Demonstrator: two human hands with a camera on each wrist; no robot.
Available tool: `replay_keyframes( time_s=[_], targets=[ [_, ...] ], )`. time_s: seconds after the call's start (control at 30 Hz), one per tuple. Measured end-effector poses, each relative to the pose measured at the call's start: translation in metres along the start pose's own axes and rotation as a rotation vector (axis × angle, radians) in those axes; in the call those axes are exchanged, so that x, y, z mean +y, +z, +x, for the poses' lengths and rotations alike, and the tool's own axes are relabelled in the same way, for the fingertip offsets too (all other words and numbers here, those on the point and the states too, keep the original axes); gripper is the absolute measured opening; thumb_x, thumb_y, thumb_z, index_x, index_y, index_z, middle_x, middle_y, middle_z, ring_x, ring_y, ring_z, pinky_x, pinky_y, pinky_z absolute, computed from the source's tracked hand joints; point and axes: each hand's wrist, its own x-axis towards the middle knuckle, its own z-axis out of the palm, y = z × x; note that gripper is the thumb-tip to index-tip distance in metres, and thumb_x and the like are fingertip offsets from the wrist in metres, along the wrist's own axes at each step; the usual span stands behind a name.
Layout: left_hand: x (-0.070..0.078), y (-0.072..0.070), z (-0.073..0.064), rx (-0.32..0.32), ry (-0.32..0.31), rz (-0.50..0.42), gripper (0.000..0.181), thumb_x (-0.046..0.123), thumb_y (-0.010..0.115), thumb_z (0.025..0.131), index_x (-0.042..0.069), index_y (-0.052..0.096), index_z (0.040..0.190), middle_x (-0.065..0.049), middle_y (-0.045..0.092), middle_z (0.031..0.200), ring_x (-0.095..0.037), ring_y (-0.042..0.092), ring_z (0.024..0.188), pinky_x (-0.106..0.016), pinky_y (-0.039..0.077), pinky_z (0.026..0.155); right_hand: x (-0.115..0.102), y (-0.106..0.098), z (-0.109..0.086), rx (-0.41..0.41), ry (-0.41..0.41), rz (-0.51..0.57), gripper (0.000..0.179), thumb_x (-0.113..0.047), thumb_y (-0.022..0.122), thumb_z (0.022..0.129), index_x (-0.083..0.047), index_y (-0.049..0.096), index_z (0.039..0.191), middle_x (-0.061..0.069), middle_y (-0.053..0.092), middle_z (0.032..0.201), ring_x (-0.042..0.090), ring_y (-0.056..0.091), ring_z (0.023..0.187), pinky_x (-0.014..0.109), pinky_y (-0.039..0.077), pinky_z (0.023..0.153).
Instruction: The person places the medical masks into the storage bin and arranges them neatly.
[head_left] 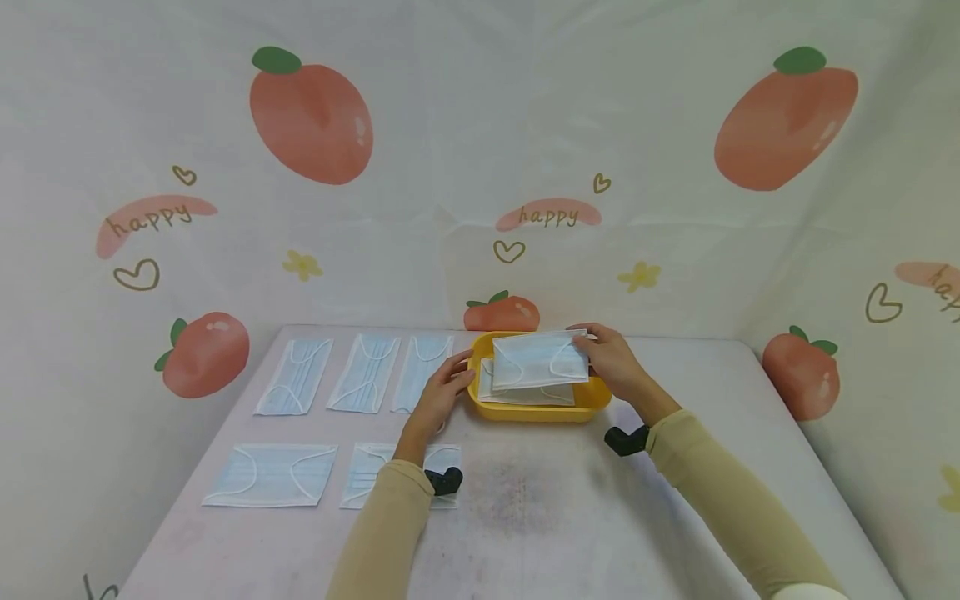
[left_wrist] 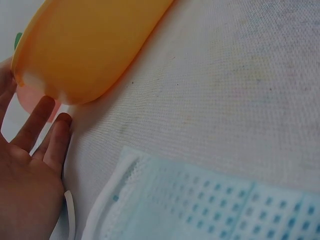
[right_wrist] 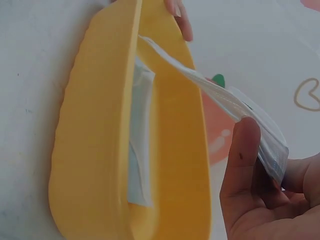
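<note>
My right hand (head_left: 615, 362) pinches one end of a pale blue face mask (head_left: 543, 360), thumb on one side and fingers on the other. The mask is tilted over a yellow plastic tray (head_left: 540, 412), its far end low inside the rim in the right wrist view. Another mask (right_wrist: 141, 165) lies in the tray, partly covered by the held one in the head view. At the tray's left end is my left hand (head_left: 442, 392), with fairly straight fingers (left_wrist: 37, 122) touching the outer wall.
Left of the tray, three masks lie in a back row, including one (head_left: 292, 377) at the far left. Closer in are a flat mask (head_left: 272, 477) and another mask (head_left: 363, 475) partly under my left forearm. A fruit-print cloth (head_left: 480, 150) hangs behind the table.
</note>
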Motion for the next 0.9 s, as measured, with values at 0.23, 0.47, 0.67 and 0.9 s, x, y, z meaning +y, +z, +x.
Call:
replay_keyframes(
  time_s=[0.23, 0.47, 0.67, 0.9],
  targets=[
    [0.002, -0.001, 0.000, -0.005, 0.013, -0.025, 0.047, 0.026, 0.061, 0.103, 0.024, 0.052, 0.149, -0.013, 0.049, 0.154, -0.032, 0.047, 0.144, -0.050, 0.040, 0.121, 0.004, 0.013, 0.007, -0.002, 0.005, 0.016, 0.041, -0.024, 0.043, 0.111, -0.009, 0.047, 0.148, 0.020, 0.053, 0.147, 0.030, 0.064, 0.115, 0.033, 0.060, 0.093],
    [0.000, -0.001, 0.000, -0.010, 0.008, 0.000, 0.049, 0.029, 0.060, 0.103, 0.026, 0.050, 0.150, -0.012, 0.047, 0.156, -0.032, 0.046, 0.145, -0.051, 0.039, 0.121, 0.012, 0.025, 0.013, -0.006, 0.037, 0.017, 0.043, -0.024, 0.043, 0.111, -0.007, 0.044, 0.150, 0.021, 0.051, 0.146, 0.031, 0.061, 0.117, 0.039, 0.058, 0.099],
    [0.000, 0.000, -0.001, -0.003, 0.000, 0.001, 0.047, 0.029, 0.061, 0.103, 0.027, 0.051, 0.149, -0.011, 0.049, 0.155, -0.031, 0.048, 0.144, -0.049, 0.040, 0.120, 0.019, 0.032, 0.018, 0.010, 0.029, 0.024, 0.042, -0.022, 0.043, 0.110, -0.003, 0.043, 0.148, 0.022, 0.056, 0.138, 0.024, 0.065, 0.104, 0.031, 0.063, 0.086],
    [0.002, 0.001, -0.001, 0.001, 0.003, 0.002, 0.046, 0.028, 0.060, 0.103, 0.028, 0.052, 0.148, -0.011, 0.049, 0.154, -0.031, 0.048, 0.143, -0.049, 0.040, 0.120, 0.022, 0.037, 0.019, 0.014, 0.035, 0.005, 0.044, -0.023, 0.046, 0.110, -0.003, 0.044, 0.148, 0.021, 0.058, 0.137, 0.022, 0.066, 0.102, 0.031, 0.063, 0.086]
  ],
)
